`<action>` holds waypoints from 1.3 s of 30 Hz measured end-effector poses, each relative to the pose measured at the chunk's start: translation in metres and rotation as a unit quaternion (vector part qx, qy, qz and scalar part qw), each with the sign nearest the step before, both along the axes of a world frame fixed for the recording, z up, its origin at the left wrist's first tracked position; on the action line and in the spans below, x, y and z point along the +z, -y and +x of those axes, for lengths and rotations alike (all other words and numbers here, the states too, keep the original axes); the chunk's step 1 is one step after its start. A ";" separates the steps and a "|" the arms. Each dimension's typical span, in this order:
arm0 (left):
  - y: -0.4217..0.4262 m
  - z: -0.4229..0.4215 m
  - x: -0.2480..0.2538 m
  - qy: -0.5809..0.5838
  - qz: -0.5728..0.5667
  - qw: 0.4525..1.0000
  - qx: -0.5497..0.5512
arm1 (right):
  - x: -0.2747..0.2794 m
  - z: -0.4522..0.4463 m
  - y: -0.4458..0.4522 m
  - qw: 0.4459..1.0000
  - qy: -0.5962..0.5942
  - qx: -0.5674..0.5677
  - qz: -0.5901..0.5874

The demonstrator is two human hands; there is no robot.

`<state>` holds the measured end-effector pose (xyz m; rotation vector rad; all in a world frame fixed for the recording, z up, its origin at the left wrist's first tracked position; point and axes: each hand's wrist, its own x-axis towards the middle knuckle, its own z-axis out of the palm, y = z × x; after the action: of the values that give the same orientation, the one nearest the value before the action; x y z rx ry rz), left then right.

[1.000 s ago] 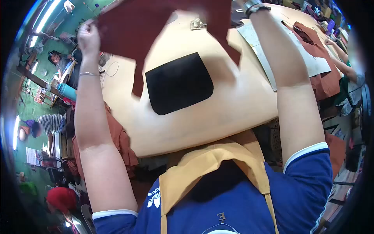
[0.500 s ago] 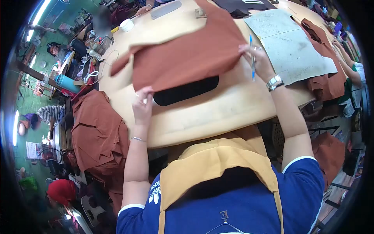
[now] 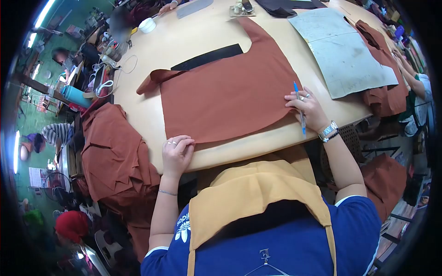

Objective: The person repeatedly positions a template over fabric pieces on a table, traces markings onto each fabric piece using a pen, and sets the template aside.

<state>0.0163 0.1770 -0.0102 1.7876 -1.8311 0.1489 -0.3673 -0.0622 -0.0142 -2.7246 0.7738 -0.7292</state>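
A rust-brown leather piece [image 3: 225,92] lies on the pale table [image 3: 207,158], its left strap end folded over. Beneath its upper edge a black flat piece [image 3: 207,57] shows in part. My left hand [image 3: 178,154] pinches the leather's lower left edge near the table's front. At the right edge of the leather is my right hand [image 3: 307,108], its fingers on the leather's border, with a blue pen [image 3: 299,110] held between them.
Pale grey patterns [image 3: 343,53] lie on the right beside more brown leather [image 3: 391,92]. A leather pile [image 3: 113,152] hangs left of the table. A white round container [image 3: 147,25], a grey flat piece [image 3: 194,8] and another person's hand [image 3: 168,7] are at the far side.
The leather has come down from the air onto the table, covering most of the black piece. Both my hands have moved down toward the front edge with it.
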 end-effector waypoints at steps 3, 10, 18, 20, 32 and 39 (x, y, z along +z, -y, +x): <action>-0.011 -0.005 0.009 0.000 0.018 1.000 -0.020 | 0.011 -0.009 -0.014 0.998 -0.038 0.042 0.011; 0.044 0.029 0.026 -0.133 0.023 0.990 0.049 | 0.015 0.000 0.002 0.990 0.107 -0.048 0.077; 0.198 0.114 -0.027 0.022 0.159 0.970 0.182 | -0.003 0.031 0.035 0.981 0.122 -0.124 0.083; 0.213 0.114 -0.022 0.014 0.177 0.966 0.189 | -0.008 0.032 0.035 0.979 0.140 -0.118 0.090; 0.199 0.097 -0.022 0.014 0.239 0.929 0.284 | -0.002 0.033 0.033 0.961 0.162 -0.139 0.175; 0.141 0.063 -0.013 0.045 0.268 0.907 0.322 | -0.003 0.030 0.040 0.973 0.087 -0.199 0.078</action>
<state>0.0797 0.0363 -0.0232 2.7747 -1.3365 -0.0363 -0.3371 -0.1021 -0.0175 -2.3493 1.2933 -0.9272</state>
